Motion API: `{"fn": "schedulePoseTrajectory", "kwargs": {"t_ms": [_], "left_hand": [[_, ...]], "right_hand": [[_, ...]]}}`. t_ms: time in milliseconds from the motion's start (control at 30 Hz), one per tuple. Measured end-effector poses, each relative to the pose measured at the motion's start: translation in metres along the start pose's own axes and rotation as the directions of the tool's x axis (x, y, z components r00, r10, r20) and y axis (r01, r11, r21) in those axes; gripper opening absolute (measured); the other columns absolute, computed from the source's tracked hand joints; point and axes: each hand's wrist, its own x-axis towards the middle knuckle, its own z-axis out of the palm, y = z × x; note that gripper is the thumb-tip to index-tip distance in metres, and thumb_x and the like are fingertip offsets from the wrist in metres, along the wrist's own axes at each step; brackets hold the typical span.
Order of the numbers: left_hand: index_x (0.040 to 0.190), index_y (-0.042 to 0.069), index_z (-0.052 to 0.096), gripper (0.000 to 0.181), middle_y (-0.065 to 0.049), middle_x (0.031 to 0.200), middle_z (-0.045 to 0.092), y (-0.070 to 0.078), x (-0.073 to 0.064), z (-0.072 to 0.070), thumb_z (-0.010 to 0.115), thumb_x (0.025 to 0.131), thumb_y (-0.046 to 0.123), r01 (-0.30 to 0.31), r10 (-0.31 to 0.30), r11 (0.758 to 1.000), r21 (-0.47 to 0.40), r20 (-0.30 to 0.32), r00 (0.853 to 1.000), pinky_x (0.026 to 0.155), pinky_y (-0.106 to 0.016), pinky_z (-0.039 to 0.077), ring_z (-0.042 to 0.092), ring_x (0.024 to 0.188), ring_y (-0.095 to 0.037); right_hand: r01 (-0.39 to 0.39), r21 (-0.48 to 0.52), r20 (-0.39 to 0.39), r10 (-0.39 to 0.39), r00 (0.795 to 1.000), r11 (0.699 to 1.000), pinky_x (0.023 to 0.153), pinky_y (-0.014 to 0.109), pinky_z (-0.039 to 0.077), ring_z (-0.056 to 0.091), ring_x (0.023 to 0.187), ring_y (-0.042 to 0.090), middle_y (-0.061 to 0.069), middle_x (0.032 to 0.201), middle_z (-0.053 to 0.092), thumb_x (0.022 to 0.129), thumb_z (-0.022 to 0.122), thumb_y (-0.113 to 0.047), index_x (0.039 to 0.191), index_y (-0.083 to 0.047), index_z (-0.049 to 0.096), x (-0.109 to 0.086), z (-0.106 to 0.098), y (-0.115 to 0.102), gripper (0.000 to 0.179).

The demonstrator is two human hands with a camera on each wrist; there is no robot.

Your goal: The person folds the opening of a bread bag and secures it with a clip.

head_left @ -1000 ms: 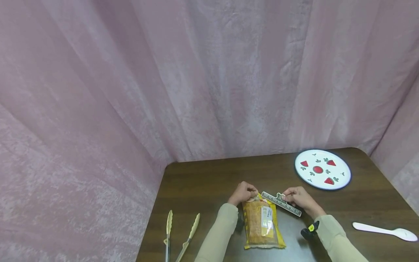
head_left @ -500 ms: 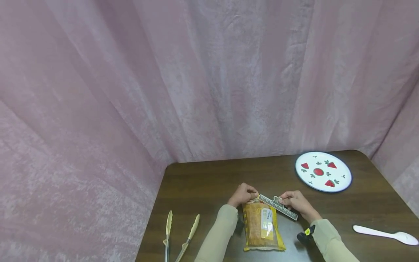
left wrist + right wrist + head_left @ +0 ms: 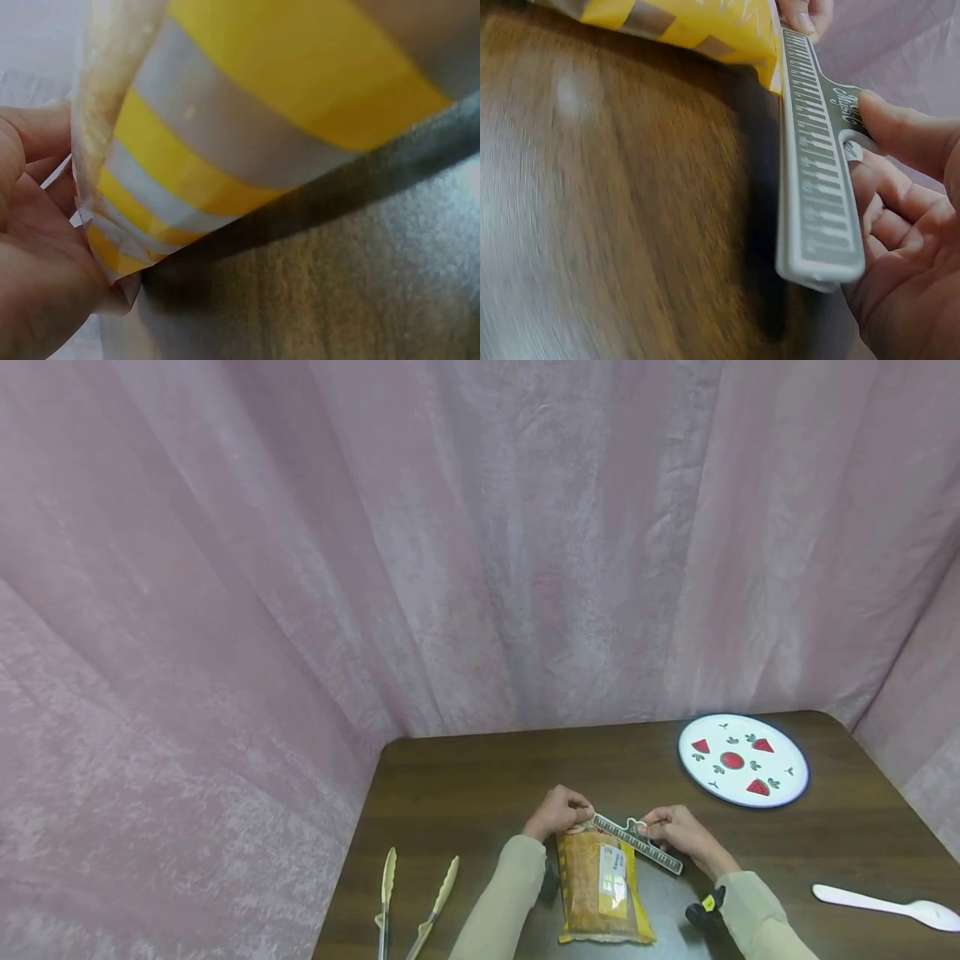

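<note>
A yellow and clear bag of bread (image 3: 588, 885) lies on the table with a white label facing up. At its far left corner my left hand (image 3: 558, 812) pinches the bag's top edge, and the left wrist view shows the striped wrapper (image 3: 187, 150) between thumb and fingers. My right hand (image 3: 684, 833) pinches the handle of a long clip (image 3: 821, 172) with a piano-key pattern. That clip lies slanted along the bag's top edge, its far end close to the left fingertips. Whether its jaws close over the wrapper I cannot tell.
Tongs (image 3: 386, 893) with cream tips lie spread at the left. A white plate (image 3: 780, 760) with red fruit patterns stands at the back right, and a white spoon (image 3: 870, 902) rests at the right. Behind the table (image 3: 465, 777) hangs a pink curtain (image 3: 480, 543).
My right hand has brought the clip left and toward the bag's top edge, up against the left fingertips. The left hand keeps its pinch on the bag. The whole view shifted slightly.
</note>
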Motion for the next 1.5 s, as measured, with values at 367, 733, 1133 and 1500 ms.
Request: {"fn": "schedulePoseTrajectory", "kwargs": {"t_ms": [367,733,1133,1500], "left_hand": [[0.089,0.008,0.079,0.009,0.008,0.079,0.068,0.001,-0.001,0.0,0.073,0.094,0.014,-0.003,0.004,0.999,0.042,-0.012,1.0,0.067,-0.022,0.048,0.056,0.072,-0.004],[0.085,0.009,0.078,0.006,0.008,0.077,0.067,0.006,-0.005,-0.003,0.077,0.09,0.012,0.039,-0.039,0.999,0.006,-0.047,0.998,0.066,-0.024,0.048,0.058,0.072,-0.006],[0.085,0.015,0.077,0.006,0.012,0.081,0.067,-0.008,-0.003,-0.005,0.08,0.088,0.02,-0.017,0.016,1.0,-0.009,-0.075,0.997,0.074,-0.025,0.049,0.059,0.077,-0.004],[0.106,0.006,0.07,0.022,0.0,0.091,0.07,-0.016,-0.016,-0.019,0.078,0.089,0.017,0.075,-0.106,0.982,-0.175,-0.174,0.979,0.073,-0.032,0.053,0.065,0.083,-0.013]], "right_hand": [[0.239,-0.212,0.203,-0.197,0.959,0.948,0.046,0.025,0.041,0.048,0.051,0.009,-0.001,0.067,0.06,0.088,0.075,-0.012,0.09,0.0,0.072,0.003,-0.011,-0.01,0.013],[0.321,-0.271,0.264,-0.25,0.932,0.908,0.047,0.025,0.041,0.049,0.052,0.008,-0.004,0.063,0.057,0.089,0.074,-0.012,0.08,-0.006,0.068,0.006,-0.012,-0.015,0.013],[0.331,-0.229,0.295,-0.259,0.92,0.915,0.051,0.026,0.044,0.051,0.056,0.008,-0.004,0.065,0.055,0.095,0.068,-0.014,0.081,-0.004,0.066,0.0,-0.012,-0.016,0.017],[0.341,-0.2,0.255,-0.288,0.923,0.918,0.053,0.025,0.045,0.05,0.058,0.007,-0.003,0.068,0.057,0.095,0.067,-0.011,0.087,-0.001,0.069,-0.003,-0.016,-0.015,0.013]]}}
